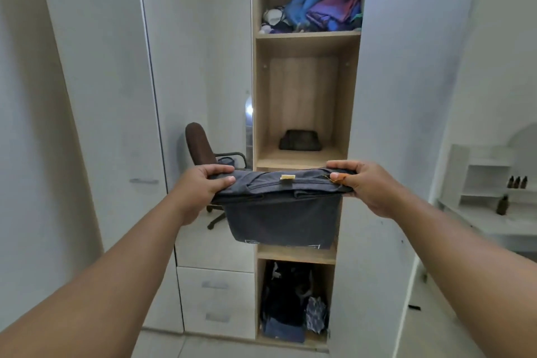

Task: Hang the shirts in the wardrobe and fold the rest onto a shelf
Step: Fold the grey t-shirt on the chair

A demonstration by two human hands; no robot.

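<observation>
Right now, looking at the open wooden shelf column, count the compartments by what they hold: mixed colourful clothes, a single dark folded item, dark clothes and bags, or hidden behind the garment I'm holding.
Colourful clothes pile: 1
Single dark folded item: 1
Dark clothes and bags: 1
Hidden behind the held folded dark grey garment: 1
Total: 4 compartments

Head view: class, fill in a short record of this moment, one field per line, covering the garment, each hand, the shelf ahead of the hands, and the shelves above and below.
garment: folded dark grey garment, held level, lower flap hanging
left hand: left hand grips the garment's left end
right hand: right hand grips its right end
shelf ahead: middle shelf, with a small dark item at the back
shelf above: heap of blue and purple clothes
shelf below: dark clothes and bags
beside wardrobe: brown office chair
</observation>
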